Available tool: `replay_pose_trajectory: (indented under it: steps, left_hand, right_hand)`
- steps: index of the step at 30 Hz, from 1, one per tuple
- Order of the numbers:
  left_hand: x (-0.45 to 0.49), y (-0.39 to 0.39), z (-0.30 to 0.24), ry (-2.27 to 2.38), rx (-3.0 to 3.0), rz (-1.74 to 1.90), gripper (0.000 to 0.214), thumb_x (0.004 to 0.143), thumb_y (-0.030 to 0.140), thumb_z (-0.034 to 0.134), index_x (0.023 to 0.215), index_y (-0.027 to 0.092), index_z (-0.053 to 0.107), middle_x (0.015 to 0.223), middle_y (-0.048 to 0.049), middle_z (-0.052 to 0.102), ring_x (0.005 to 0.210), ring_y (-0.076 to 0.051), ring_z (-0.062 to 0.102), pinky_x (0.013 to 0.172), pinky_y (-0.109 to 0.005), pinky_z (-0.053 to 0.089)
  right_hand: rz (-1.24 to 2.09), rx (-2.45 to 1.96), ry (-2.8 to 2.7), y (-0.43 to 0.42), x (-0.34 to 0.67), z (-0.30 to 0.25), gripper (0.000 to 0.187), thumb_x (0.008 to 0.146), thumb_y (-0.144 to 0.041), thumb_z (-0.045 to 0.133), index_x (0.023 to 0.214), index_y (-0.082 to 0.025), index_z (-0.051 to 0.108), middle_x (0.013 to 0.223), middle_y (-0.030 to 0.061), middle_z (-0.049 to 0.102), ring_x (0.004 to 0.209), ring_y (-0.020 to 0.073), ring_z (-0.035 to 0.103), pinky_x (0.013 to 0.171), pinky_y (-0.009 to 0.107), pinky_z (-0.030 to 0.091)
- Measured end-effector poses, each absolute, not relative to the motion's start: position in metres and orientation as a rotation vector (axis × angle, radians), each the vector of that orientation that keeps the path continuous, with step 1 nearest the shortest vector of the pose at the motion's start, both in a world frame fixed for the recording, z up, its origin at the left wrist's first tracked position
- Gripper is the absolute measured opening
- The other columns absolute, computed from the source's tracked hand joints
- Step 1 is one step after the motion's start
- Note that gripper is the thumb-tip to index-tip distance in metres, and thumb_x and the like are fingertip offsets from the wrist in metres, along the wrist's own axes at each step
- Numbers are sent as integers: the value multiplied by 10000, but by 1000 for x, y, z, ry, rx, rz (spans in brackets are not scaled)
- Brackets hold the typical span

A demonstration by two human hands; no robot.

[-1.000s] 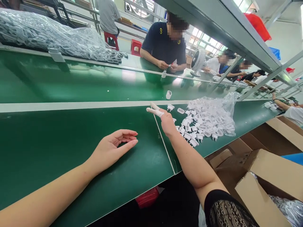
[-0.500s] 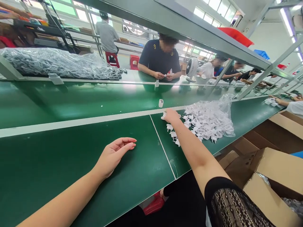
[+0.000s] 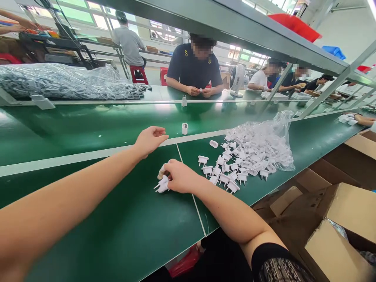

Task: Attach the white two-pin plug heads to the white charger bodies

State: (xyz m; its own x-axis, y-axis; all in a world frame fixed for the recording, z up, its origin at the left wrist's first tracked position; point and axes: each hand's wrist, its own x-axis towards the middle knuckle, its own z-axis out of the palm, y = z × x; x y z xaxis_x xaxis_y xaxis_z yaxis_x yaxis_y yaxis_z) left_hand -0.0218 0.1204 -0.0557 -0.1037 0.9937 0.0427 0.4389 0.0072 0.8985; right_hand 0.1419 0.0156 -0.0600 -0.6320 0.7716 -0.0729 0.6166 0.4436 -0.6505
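My right hand point(image 3: 179, 177) rests on the green bench point(image 3: 123, 219) with its fingers closed round a white plug part point(image 3: 162, 185), prongs pointing left. My left hand point(image 3: 151, 140) is stretched forward over the white strip, fingers apart and holding nothing, a short way from a small white housing point(image 3: 184, 128) that stands on the belt. To the right lies a heap of white plug parts point(image 3: 235, 166) spilling from a clear plastic bag point(image 3: 264, 143).
A moving green belt point(image 3: 88, 121) runs behind the white strip. A second white piece point(image 3: 184, 101) stands near a person in a dark shirt point(image 3: 194, 68) across it. A bag of grey parts point(image 3: 67, 84) lies far left, a fan point(image 3: 237, 80) beyond, open cardboard boxes point(image 3: 340, 219) at right.
My right hand has drawn back from the heap toward me with a plug part in it. My left hand has lifted off the bench and reached forward toward the belt.
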Motion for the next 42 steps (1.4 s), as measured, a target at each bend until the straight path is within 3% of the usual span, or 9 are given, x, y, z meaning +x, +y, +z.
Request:
replay_pose_trajectory:
  steps: [7, 12, 17, 22, 26, 30, 34, 37, 42]
  left_hand:
    - [38, 190, -83, 1806, 1636, 934, 666, 669, 415, 948, 1191, 136, 643, 1389, -216, 651, 1340, -397, 589, 1142, -469, 462]
    - [29, 196, -88, 1869, 1652, 908, 315, 772, 364, 824, 975, 167, 685, 1160, -157, 749, 1186, -385, 678, 1036, -457, 514]
    - [-22, 128, -76, 1865, 1698, 962, 327, 824, 410, 706, 1046, 173, 741, 1083, -99, 784, 1054, -329, 721, 964, -429, 545]
    - [-71, 12, -78, 1814, 1672, 960, 495, 782, 645, 713, 1110, 279, 775, 1005, 18, 804, 956, -275, 750, 824, -353, 579]
    - [-75, -50, -86, 1749, 1676, 900, 522, 763, 707, 717, 1095, 311, 795, 1085, -17, 815, 988, -308, 746, 851, -384, 594]
    - [-67, -65, -99, 1552, 1788, 958, 458, 864, 696, 693, 1064, 298, 797, 1105, -36, 807, 1024, -297, 728, 937, -397, 578]
    - [-68, -61, -115, 1419, 1942, 999, 445, 926, 652, 683, 1154, 280, 769, 1176, -44, 789, 1132, -317, 686, 1061, -466, 508]
    - [-72, -58, -125, 1401, 2007, 1036, 611, 884, 706, 730, 1303, 261, 717, 1280, -77, 754, 1254, -364, 624, 1110, -523, 469]
    - [-72, -59, -126, 1331, 2014, 1101, 421, 984, 611, 660, 1135, 236, 774, 1155, -68, 779, 1177, -323, 653, 1052, -490, 496]
  right_hand:
    - [796, -1175, -2626, 14, 142, -61, 364, 822, -57, 666, 1136, -230, 734, 1116, 42, 638, 796, 171, 644, 663, 279, 490]
    - [688, -1223, -2595, 18, 144, -59, 312, 834, -129, 703, 1115, -222, 802, 1136, 66, 661, 991, 226, 677, 723, 296, 525]
    - [743, -1351, -1989, 40, 156, -70, 271, 857, -225, 764, 1118, -262, 827, 1105, 41, 738, 1021, 216, 713, 936, 337, 570]
    - [1136, -1191, -1456, 55, 160, -76, 301, 893, -225, 734, 1190, -206, 772, 1138, 50, 820, 1072, 204, 765, 1013, 341, 590]
    - [1403, -1159, -1273, 52, 159, -72, 239, 919, -269, 722, 1148, -205, 749, 1189, 56, 817, 1155, 202, 755, 1004, 344, 602]
    - [1556, -1109, -1286, 44, 155, -69, 320, 761, -379, 889, 1018, -222, 780, 1185, 55, 821, 1125, 211, 752, 972, 349, 610]
    - [1490, -1076, -1436, 31, 147, -68, 395, 630, -438, 967, 922, -221, 814, 1122, 54, 830, 1034, 223, 748, 949, 386, 623]
    - [1325, -1048, -1620, 16, 145, -65, 284, 724, -385, 922, 955, -250, 828, 1057, 21, 825, 920, 184, 738, 888, 373, 635]
    - [854, -830, -2070, -1, 147, -60, 210, 876, -191, 810, 1066, -278, 829, 941, -11, 784, 854, 139, 710, 827, 315, 608]
